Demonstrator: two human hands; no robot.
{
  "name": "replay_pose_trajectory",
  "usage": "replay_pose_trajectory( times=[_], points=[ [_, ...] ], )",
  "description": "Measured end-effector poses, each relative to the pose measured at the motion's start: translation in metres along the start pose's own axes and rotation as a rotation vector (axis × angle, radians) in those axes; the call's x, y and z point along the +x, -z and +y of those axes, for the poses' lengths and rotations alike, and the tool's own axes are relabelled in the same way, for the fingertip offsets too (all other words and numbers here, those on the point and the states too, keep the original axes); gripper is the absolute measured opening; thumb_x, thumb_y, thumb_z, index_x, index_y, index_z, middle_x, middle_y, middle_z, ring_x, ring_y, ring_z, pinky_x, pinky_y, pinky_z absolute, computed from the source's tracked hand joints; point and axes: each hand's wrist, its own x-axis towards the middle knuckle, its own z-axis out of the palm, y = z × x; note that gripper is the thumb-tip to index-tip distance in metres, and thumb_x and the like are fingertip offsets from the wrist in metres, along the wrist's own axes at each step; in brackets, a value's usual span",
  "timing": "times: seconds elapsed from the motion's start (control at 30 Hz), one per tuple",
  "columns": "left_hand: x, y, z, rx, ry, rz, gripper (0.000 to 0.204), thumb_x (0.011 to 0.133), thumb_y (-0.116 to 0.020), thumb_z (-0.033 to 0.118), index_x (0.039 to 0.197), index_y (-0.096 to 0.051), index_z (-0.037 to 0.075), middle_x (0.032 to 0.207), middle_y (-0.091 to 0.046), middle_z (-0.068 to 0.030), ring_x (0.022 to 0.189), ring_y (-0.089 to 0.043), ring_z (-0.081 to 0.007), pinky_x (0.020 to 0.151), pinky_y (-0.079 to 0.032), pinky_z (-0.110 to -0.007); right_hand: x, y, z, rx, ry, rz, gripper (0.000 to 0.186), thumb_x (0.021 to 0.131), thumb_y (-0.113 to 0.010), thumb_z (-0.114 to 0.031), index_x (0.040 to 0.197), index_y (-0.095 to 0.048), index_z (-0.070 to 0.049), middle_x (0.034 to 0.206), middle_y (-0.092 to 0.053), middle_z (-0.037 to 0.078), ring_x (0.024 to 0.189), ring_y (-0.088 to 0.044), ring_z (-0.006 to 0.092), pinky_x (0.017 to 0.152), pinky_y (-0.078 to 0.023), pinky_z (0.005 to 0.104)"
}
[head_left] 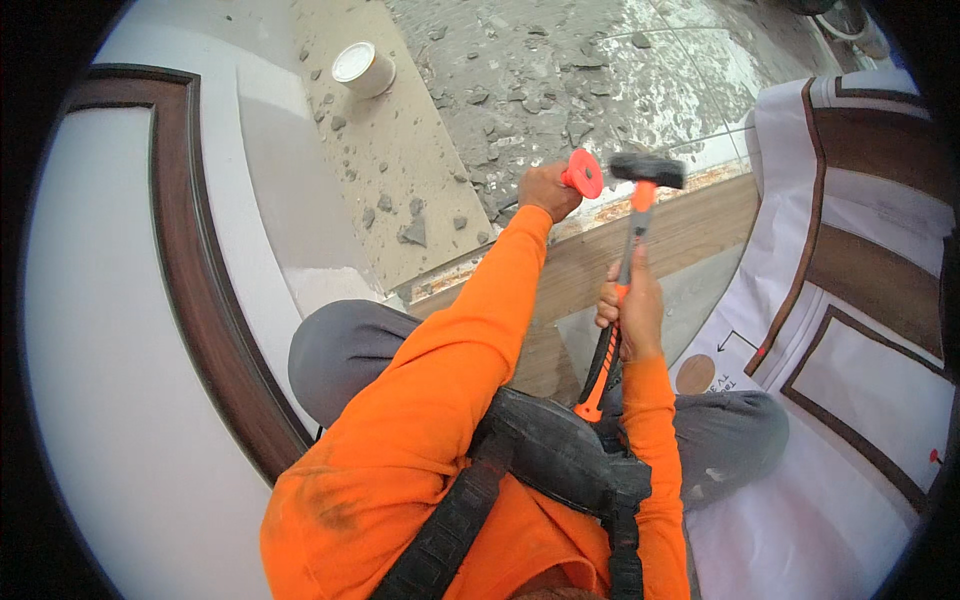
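Note:
My left hand (543, 188), upper middle, is closed on a chisel with an orange round hand guard (583, 172), at the edge where a wood-look floor strip (520, 290) meets broken grey flooring (520, 80). The chisel's tip is mostly hidden behind my hand. My right hand (630, 305) is wrapped round the orange and grey handle of a hammer (648, 170). The hammer's black head is raised just right of the guard, apart from it, and looks slightly blurred.
A white tub (365, 72) stands among debris on a beige board (375, 180). A white wall panel with dark wood moulding (175, 250) is at the left. At the right lies a large printed sheet (850, 390). My grey-clad knees are bent on either side.

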Motion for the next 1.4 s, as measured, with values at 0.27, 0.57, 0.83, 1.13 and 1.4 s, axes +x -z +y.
replay_pose_trajectory(
  times=[0.27, 0.57, 0.83, 1.13, 1.4],
  points=[
    [0.011, 0.01, 0.005, 0.187, -0.043, -0.274, 0.032, 0.081, -0.067, 0.047, 0.092, -0.073, 0.018, 0.09, -0.073, -0.0137, 0.089, -0.07, -0.0371, 0.078, -0.056, -0.048, -0.014, 0.015, -0.019, 0.283, 0.22, 0.094, 0.057, 0.102, -0.037, -0.065, 0.087, -0.048, -0.011, 0.055, -0.033, -0.003, 0.042, -0.032, 0.008, 0.041, -0.033, 0.0251],
    [0.086, 0.062, 0.032, -0.121, -0.232, 0.22, 0.034, 0.08, -0.069, 0.041, 0.089, -0.071, 0.009, 0.093, -0.072, -0.0159, 0.089, -0.069, -0.036, 0.078, -0.055, -0.048, -0.017, 0.036, -0.012, 0.334, 0.136, 0.057, 0.051, 0.102, -0.043, -0.06, 0.087, -0.048, -0.011, 0.057, -0.036, -0.002, 0.042, -0.035, 0.0077, 0.041, -0.033, 0.0248],
    [0.029, -0.01, -0.027, 0.137, -0.291, -0.013, 0.028, 0.079, -0.07, 0.036, 0.081, -0.069, 0.008, 0.088, -0.067, -0.0191, 0.087, -0.065, -0.0388, 0.077, -0.052, -0.048, -0.011, 0.044, -0.002, 0.27, 0.043, 0.025, 0.03, 0.098, -0.063, -0.034, 0.085, -0.045, -0.013, 0.058, -0.037, -0.005, 0.043, -0.037, 0.0055, 0.039, -0.035, 0.0234],
    [-0.003, -0.013, 0.041, 0.113, 0.023, -0.238, 0.035, 0.08, -0.066, 0.044, 0.085, -0.072, 0.011, 0.094, -0.072, -0.0178, 0.089, -0.068, -0.0382, 0.076, -0.055, -0.048, -0.013, 0.045, -0.01, 0.263, 0.059, 0.069, 0.031, 0.096, -0.064, -0.032, 0.082, -0.043, -0.014, 0.058, -0.036, -0.005, 0.043, -0.037, 0.0056, 0.039, -0.035, 0.0232],
    [0.038, -0.006, -0.009, 0.212, -0.245, 0.197, 0.03, 0.074, -0.075, 0.041, 0.078, -0.068, 0.013, 0.086, -0.066, -0.0091, 0.089, -0.064, -0.0326, 0.082, -0.047, -0.047, -0.011, 0.046, -0.008, 0.258, 0.026, 0.064, 0.03, 0.096, -0.064, -0.031, 0.083, -0.043, -0.014, 0.058, -0.035, -0.005, 0.043, -0.035, 0.0056, 0.04, -0.035, 0.0236]
  ],
)
